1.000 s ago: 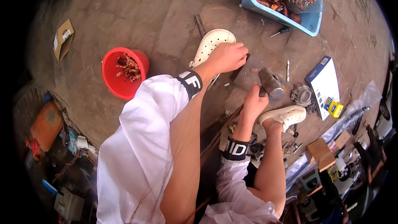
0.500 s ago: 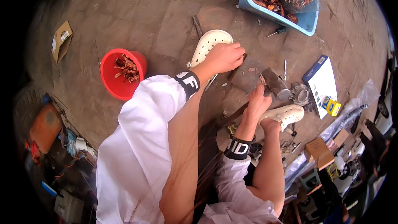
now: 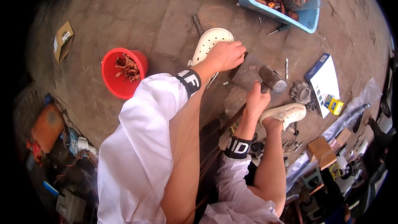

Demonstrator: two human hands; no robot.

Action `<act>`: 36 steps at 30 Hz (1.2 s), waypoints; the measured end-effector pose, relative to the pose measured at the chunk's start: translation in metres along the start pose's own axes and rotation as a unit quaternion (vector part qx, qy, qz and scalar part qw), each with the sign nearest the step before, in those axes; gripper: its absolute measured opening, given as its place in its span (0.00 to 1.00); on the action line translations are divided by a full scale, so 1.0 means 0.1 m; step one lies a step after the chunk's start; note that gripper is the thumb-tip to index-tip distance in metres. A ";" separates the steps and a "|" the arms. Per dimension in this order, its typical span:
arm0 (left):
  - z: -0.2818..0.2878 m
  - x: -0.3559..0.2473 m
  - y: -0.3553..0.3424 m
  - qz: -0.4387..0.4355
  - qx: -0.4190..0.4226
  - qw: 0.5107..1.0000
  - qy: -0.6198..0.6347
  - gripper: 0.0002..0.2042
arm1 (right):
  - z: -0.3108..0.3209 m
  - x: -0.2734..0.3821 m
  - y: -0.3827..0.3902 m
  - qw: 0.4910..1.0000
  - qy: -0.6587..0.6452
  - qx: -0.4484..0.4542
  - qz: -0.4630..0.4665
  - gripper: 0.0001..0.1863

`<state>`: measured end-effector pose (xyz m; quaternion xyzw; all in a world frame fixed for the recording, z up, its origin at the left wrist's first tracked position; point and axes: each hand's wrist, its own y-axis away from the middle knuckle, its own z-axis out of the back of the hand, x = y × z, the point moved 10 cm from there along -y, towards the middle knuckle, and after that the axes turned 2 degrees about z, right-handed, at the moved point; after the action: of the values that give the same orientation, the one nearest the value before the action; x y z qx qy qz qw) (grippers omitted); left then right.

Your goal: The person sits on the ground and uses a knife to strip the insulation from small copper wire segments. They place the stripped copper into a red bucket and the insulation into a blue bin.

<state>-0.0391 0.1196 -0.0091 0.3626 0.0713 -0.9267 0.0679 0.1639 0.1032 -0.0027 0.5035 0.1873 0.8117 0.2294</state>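
My left hand is closed over a dark flat metal bar, which stands out below its fingers; the bar's exact kind is unclear. Beside it is a cream clog on my left foot. To the right, my right hand is closed around the dark handle of a hammer. The hammer's thick cylindrical head lies just beyond the knuckles, apart from the bar. Small copper-coloured bits are on the ground between the bar and the hammer head.
A red bucket of copper-coloured pieces stands left. At the far right, a blue bin holds copper windings and a plastic bag. A screwdriver, metal housing, white-and-blue box and yellow box lie right.
The hammer head has shifted slightly up and left, and my right fingers now sit closer around the handle. My left hand keeps its hold on the bar.
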 end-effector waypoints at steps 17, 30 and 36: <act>0.01 0.03 0.00 0.000 0.004 1.000 -0.001 0.05 | 0.07 0.34 0.07 0.993 0.071 -0.034 0.088 0.13; -0.02 -0.02 0.06 0.007 0.040 0.999 -0.022 0.06 | -0.07 0.15 0.03 0.995 0.048 -0.014 0.090 0.15; -0.01 -0.04 0.00 -0.002 0.015 1.000 -0.011 0.06 | 0.11 0.85 0.35 0.902 0.052 -0.152 0.400 0.14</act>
<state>-0.0361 0.1201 -0.0071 0.3533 0.0572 -0.9317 0.0614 0.1347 0.1223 0.0829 0.4518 -0.1435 0.8790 -0.0507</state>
